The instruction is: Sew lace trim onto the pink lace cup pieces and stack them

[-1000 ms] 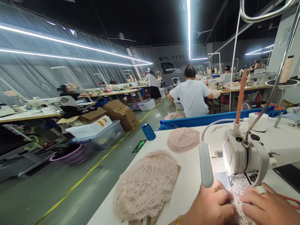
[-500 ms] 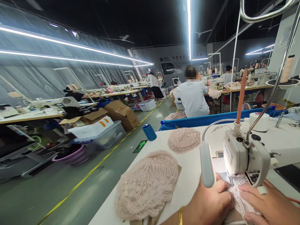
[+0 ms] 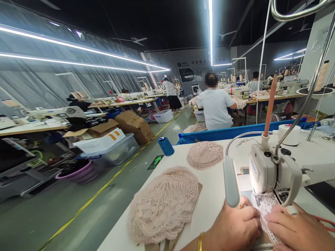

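A strip of white lace (image 3: pixel 264 209) lies under the head of a white sewing machine (image 3: pixel 274 170) at the lower right. My left hand (image 3: pixel 235 226) rests on the table with its fingers curled down onto the lace's left edge. My right hand (image 3: pixel 295 230) presses flat on the lace from the right, fingers pointing left. A grey lamp head (image 3: pixel 230 184) on a bent stalk hangs just above my left hand. The needle area is hidden behind the machine head.
Two piles of beige lace pieces (image 3: pixel 162 205) (image 3: pixel 205 155) lie on the white table (image 3: pixel 209 209), with a blue thread cone (image 3: pixel 165 145) at its far corner. Other people sit at sewing tables ahead. Cardboard boxes (image 3: pixel 133 125) and plastic bins (image 3: pixel 115 150) line the aisle on the left.
Both hands have shifted slightly along the lace by the machine, and the lace has moved a little under the head. The view has swayed a bit.
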Tool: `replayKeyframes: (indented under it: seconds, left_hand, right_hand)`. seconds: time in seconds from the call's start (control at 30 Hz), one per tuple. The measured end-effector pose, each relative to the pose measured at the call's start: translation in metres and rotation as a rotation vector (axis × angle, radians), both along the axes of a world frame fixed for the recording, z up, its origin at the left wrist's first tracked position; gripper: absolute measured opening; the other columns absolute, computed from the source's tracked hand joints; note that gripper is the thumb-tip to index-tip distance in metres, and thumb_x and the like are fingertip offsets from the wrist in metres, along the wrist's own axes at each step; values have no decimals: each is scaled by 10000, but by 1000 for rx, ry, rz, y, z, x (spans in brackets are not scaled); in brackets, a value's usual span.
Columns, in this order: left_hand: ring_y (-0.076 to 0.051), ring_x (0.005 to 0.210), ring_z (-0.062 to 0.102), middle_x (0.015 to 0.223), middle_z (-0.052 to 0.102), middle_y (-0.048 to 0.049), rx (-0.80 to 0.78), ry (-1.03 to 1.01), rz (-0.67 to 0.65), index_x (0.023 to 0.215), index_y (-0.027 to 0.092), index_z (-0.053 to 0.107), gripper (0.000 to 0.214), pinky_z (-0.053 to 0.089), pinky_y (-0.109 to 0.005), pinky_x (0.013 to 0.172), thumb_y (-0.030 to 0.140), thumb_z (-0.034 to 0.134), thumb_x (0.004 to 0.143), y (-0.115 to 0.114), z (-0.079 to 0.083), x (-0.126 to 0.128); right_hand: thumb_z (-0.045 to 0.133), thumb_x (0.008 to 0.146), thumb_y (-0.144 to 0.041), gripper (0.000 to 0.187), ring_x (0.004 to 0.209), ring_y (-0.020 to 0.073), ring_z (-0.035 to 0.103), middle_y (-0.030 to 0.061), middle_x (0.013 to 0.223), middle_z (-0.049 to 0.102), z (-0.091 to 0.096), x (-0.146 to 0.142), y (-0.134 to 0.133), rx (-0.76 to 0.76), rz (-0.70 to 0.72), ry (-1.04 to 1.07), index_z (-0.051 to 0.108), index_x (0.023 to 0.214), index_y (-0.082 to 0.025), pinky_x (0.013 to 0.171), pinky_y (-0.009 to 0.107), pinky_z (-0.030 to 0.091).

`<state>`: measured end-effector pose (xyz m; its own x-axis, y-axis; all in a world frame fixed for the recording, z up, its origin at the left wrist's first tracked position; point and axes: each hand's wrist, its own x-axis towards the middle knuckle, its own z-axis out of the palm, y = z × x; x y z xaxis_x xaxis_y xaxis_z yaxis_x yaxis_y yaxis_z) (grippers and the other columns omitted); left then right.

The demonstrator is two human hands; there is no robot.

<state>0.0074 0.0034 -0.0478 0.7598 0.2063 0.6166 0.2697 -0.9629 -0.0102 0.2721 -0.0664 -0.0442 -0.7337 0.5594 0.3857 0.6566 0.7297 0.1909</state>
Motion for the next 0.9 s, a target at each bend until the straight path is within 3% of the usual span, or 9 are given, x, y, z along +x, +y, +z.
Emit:
replayKeyframes:
  seconds: [0.17, 0.3, 0.53, 0.7, 0.9]
  left_hand:
    - [-192, 794, 616, 809, 721, 5, -40, 23, 11, 983, 214, 712, 80, 422, -350, 755, 274, 689, 1031, -2, -3, -2]
    - [-196, 834, 632, 842, 740, 7, -62, 48, 27, 956, 221, 707, 68, 415, -366, 769, 258, 719, 1012, -2, -6, -3]
    - [-203, 862, 664, 881, 760, -4, -75, 97, 49, 1013, 222, 715, 30, 430, -381, 826, 247, 700, 1015, -2, 0, -3]
    - [-216, 878, 667, 929, 782, 2, -66, 25, 38, 1083, 218, 706, 91, 414, -429, 877, 222, 620, 1052, -1, 8, -3]
    - [-208, 909, 675, 960, 787, 3, -106, 58, 82, 998, 211, 701, 112, 426, -451, 946, 240, 626, 1076, 0, 16, -3]
  right_hand:
    - [601, 1118, -441, 256, 886, 232, 747, -8, 1121, 839, -4, 0, 0, 3, -29, 45, 709, 1271, -265, 864, 364, 550]
    - [651, 1094, -485, 284, 855, 225, 753, -11, 1117, 842, -4, 0, 1, 17, -21, 15, 722, 1255, -262, 828, 350, 573]
    - [795, 979, -391, 338, 908, 230, 774, -26, 1171, 842, -1, -2, 5, -7, -34, -5, 716, 1279, -257, 819, 325, 591]
    - [695, 1025, -345, 193, 800, 208, 761, -16, 1061, 852, 4, -6, 8, -24, -51, 129, 730, 1205, -284, 741, 307, 578]
    - [679, 1009, -313, 290, 836, 226, 781, 8, 1083, 854, -4, -3, 11, -16, -93, 157, 733, 1294, -314, 724, 318, 585]
